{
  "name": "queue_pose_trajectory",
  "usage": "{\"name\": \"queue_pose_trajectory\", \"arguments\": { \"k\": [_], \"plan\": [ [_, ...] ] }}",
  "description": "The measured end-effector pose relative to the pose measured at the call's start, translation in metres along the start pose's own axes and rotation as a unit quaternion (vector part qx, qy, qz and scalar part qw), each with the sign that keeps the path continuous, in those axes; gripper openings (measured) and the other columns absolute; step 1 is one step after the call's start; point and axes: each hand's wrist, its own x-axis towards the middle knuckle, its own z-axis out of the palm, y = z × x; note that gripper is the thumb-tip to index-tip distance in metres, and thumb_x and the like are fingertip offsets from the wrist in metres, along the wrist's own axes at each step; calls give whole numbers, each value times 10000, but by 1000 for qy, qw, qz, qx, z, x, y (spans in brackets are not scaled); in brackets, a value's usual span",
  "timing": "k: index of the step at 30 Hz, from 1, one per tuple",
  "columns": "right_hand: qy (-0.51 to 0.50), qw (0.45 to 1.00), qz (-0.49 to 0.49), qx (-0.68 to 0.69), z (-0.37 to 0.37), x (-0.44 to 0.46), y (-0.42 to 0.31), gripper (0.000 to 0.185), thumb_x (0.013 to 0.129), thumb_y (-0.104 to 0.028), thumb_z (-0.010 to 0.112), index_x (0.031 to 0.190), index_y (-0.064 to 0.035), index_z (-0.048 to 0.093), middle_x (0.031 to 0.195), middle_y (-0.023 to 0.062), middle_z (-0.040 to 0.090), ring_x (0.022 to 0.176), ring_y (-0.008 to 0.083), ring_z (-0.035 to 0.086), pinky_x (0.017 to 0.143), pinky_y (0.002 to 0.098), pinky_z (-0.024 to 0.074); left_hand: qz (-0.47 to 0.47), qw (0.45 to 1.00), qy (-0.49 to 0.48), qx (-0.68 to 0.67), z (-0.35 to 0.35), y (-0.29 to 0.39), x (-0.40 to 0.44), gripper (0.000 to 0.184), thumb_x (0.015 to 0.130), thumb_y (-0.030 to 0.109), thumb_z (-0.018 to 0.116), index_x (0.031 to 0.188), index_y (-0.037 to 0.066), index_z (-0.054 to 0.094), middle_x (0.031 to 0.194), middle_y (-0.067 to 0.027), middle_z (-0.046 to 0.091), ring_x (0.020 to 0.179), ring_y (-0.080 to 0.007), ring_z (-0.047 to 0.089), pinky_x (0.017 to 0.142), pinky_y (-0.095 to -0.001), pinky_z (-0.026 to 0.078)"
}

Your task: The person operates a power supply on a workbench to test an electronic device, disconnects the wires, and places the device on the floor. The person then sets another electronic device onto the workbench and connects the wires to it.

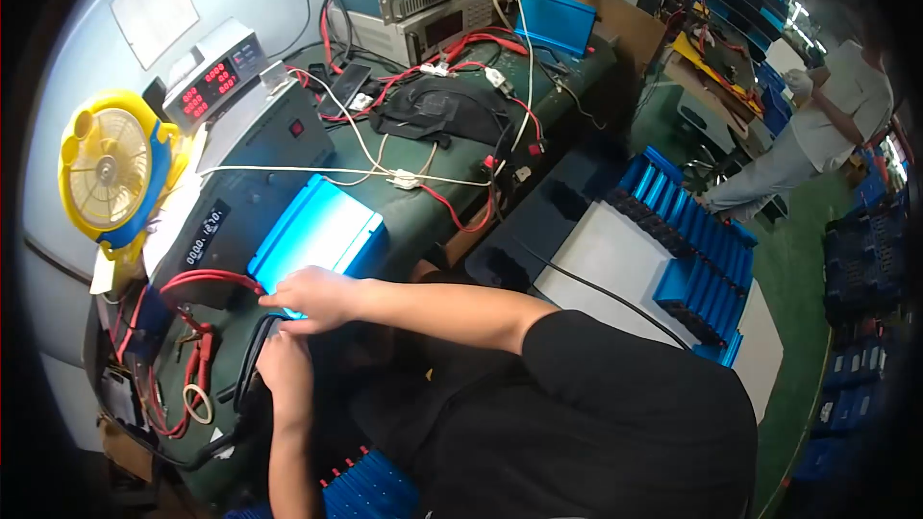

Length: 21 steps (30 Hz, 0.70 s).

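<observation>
A shiny blue metal box (317, 231) lies on the green bench (409, 216), in front of a grey instrument (252, 159) with a lit display. My right hand (315, 298) is at the near end of the box, its fingers closed around something I cannot make out, where thick red cables (207, 277) reach the box. Just below it, my left hand (286, 358) is beside the thick black cables (252, 351); its fingers are bent and partly hidden, so its grip is unclear. Red clip leads (199, 356) lie left of my left hand.
A yellow and blue fan (111, 168) stands at the left. Wires and a black cloth (442, 111) lie farther back on the bench. Blue metal boxes (687, 250) stand in rows at the right, and more (370, 488) lie below. Another person (817, 125) stands at the far right.
</observation>
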Motion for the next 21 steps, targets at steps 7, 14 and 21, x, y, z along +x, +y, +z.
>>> {"name": "queue_pose_trajectory", "arguments": {
  "k": [7, 14, 21],
  "plan": [
    [346, 905, 176, -177, -69, -112, 46, 223, 842, -47, 631, 1049, -39, 712, 905, 122, 675, 848, 318, 646, 806, 417, 499, 121, 945, 143, -269, -107, 66, -19, 151, 833, 173, 778, 886, 67, 685, 810, -94, 691, 753, -281, 656, 712, -417, 494],
    [281, 889, 284, -226, -113, -146, 98, 147, 834, -63, 678, 971, -33, 724, 932, 112, 684, 931, 313, 634, 841, 410, 505, 82, 952, 148, -256, -95, 113, 81, 383, 867, 208, 760, 1219, 81, 677, 1306, -153, 633, 1163, -344, 605, 932, -445, 483],
    [261, 911, 247, -202, -129, -140, 135, 250, 801, -135, 760, 1029, -40, 723, 1102, 102, 702, 1081, 312, 635, 939, 416, 497, 116, 986, 77, -87, -35, 108, 115, 574, 929, 304, 698, 1471, 221, 530, 1509, -143, 506, 1384, -388, 469, 1073, -548, 416]
  ]
}}
